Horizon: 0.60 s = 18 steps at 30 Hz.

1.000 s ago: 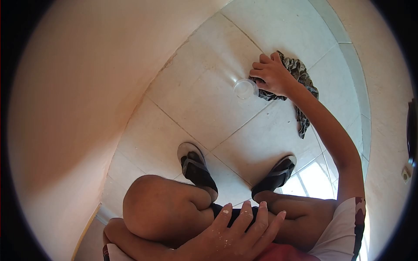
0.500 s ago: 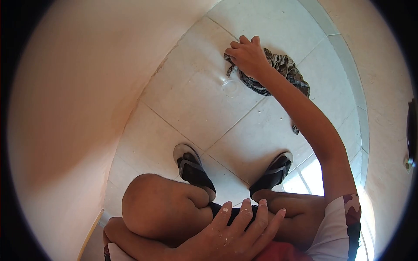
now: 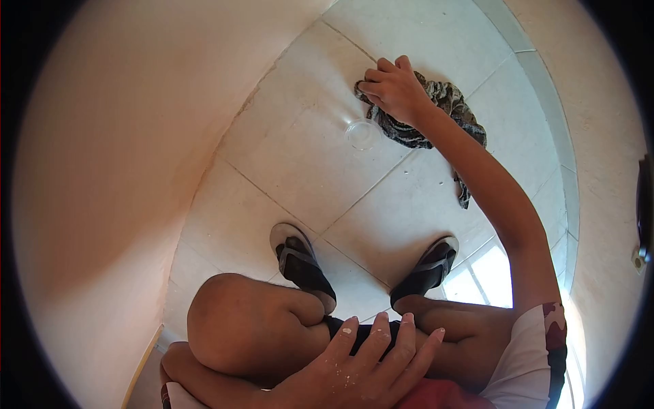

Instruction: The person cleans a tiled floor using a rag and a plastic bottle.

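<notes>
A dark patterned cloth (image 3: 449,102) lies bunched on the tiled floor. My right hand (image 3: 398,88) presses on its left part with the fingers curled round the fabric. A loose end of the cloth hangs out below my forearm. Just below and left of the cloth, a clear round item (image 3: 360,135) sits on the tiles. My left hand (image 3: 371,361) rests near my lap, its fingers spread, with white specks on the fingertips and the back. Nothing is in it.
My feet in grey sandals (image 3: 298,255) stand on the floor tiles (image 3: 334,191). A pale wall (image 3: 122,150) rises at the left. Along the right runs another wall (image 3: 593,123) with a tile skirting. A dark object (image 3: 643,204) is at the right edge.
My right hand has shifted slightly right with the cloth's left edge. The loose end of the cloth shows more below my forearm. My left hand has hardly moved.
</notes>
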Each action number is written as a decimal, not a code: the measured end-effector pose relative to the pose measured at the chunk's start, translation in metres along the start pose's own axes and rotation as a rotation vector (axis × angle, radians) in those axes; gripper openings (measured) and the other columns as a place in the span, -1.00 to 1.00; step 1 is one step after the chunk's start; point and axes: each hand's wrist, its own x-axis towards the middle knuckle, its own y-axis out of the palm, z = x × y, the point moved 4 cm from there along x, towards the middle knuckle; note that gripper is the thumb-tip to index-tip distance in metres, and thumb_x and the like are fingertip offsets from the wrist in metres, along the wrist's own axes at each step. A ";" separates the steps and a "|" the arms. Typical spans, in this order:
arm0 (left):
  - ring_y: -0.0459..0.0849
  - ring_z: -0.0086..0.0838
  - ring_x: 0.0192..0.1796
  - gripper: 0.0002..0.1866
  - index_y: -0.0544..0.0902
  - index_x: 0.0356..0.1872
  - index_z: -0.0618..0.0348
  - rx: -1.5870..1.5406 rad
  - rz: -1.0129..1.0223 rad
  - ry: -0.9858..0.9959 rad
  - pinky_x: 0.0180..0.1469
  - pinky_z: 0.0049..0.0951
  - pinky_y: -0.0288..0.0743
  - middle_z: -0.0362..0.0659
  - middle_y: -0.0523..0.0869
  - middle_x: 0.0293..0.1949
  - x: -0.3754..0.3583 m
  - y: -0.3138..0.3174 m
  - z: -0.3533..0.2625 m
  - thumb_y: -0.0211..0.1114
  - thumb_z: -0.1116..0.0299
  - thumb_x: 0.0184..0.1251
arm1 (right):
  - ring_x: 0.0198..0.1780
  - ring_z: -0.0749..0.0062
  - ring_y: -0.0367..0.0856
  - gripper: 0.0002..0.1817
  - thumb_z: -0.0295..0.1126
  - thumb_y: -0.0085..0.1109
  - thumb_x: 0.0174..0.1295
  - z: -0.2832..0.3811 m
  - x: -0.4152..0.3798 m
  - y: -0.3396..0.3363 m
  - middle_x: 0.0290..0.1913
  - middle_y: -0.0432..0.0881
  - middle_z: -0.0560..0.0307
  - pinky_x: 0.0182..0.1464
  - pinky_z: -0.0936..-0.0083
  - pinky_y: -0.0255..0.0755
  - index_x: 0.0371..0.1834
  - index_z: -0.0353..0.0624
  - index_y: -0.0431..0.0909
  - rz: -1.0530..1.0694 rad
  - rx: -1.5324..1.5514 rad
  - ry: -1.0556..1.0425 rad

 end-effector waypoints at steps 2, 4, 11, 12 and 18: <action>0.66 -0.16 0.19 -0.43 0.51 0.46 0.12 0.003 0.005 -0.011 0.19 -0.10 0.60 0.04 0.65 0.25 0.000 -0.001 0.001 0.14 0.22 0.46 | -0.03 0.47 0.49 -0.91 -0.30 0.41 0.18 -0.001 0.015 0.004 -0.23 0.55 0.44 0.03 0.26 0.25 -0.28 0.13 0.69 -0.019 -0.004 0.028; 0.66 -0.16 0.19 -0.43 0.51 0.47 0.12 0.002 0.006 -0.035 0.19 -0.10 0.60 0.04 0.65 0.24 -0.001 0.000 0.002 0.14 0.22 0.46 | -0.04 0.47 0.50 -0.94 -0.31 0.39 0.20 0.000 0.024 0.009 -0.22 0.56 0.43 0.02 0.28 0.26 -0.29 0.13 0.70 0.023 -0.044 0.054; 0.74 -0.29 0.14 -0.51 0.55 0.46 -0.04 0.060 -0.041 0.011 -0.02 -0.24 0.75 -0.05 0.68 0.21 -0.007 0.009 0.013 0.14 0.23 0.55 | -0.03 0.43 0.49 -0.75 -0.40 0.48 0.09 -0.005 -0.034 -0.017 -0.18 0.54 0.39 0.01 0.31 0.25 -0.15 0.08 0.71 0.028 0.134 -0.075; 0.74 -0.28 0.15 -0.50 0.55 0.46 -0.04 0.058 -0.026 0.016 -0.01 -0.23 0.75 -0.04 0.69 0.21 -0.007 0.009 0.013 0.17 0.20 0.54 | -0.03 0.43 0.49 -0.75 -0.40 0.48 0.09 -0.004 -0.043 -0.021 -0.18 0.54 0.39 0.01 0.31 0.25 -0.15 0.08 0.71 0.032 0.132 -0.069; 0.76 -0.29 0.02 -0.52 0.59 0.38 0.08 0.125 -0.140 0.046 -0.08 -0.29 0.71 0.00 0.74 0.11 -0.013 0.018 0.017 0.09 0.21 0.52 | -0.04 0.42 0.49 -0.72 -0.39 0.47 0.12 -0.001 -0.032 -0.014 -0.18 0.53 0.37 0.02 0.32 0.26 -0.08 0.10 0.70 0.012 0.073 -0.094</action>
